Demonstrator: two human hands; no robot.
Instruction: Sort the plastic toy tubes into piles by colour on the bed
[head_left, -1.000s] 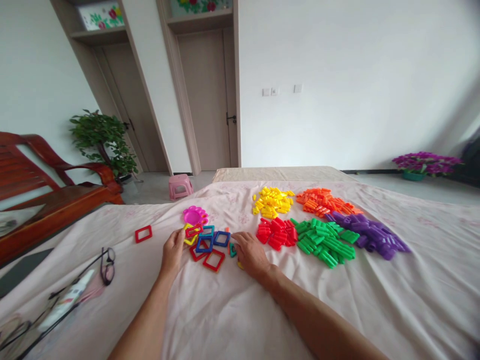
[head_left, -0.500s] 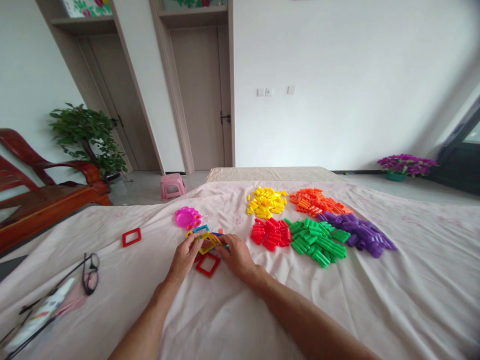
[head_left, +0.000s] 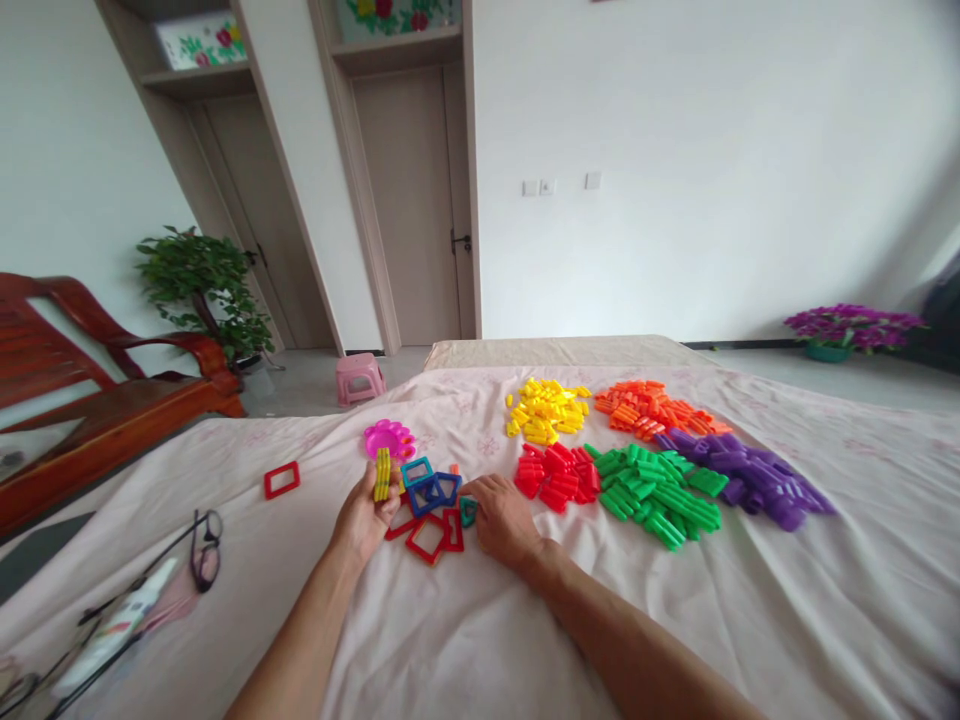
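Note:
My left hand (head_left: 364, 522) is closed around a small stack of yellow magnetic tiles (head_left: 382, 474), lifted on edge above the cloth. My right hand (head_left: 504, 518) is curled at the right side of the tile pile, its fingers at a teal-green magnetic tile (head_left: 468, 511); the hand partly covers that tile. Between the hands lie a light-blue square tile frame (head_left: 417, 472), overlapping dark-blue tiles (head_left: 448, 488) and several red tile frames (head_left: 428, 540). A bit of orange shows behind the dark-blue tiles.
A pink flower-shaped dish (head_left: 385, 437) sits beyond my left hand. One red frame (head_left: 282, 480) lies apart, left, near eyeglasses (head_left: 205, 552) and a white tube (head_left: 120, 625). Sorted piles of yellow (head_left: 547, 410), orange (head_left: 656, 408), red (head_left: 557, 476), green (head_left: 656, 492) and purple pieces (head_left: 742, 475) lie right.
Both hands held yellow tiles together over the pile; now they are apart. The left keeps the yellow stack, turned on edge, and the right has moved to the teal-green tile.

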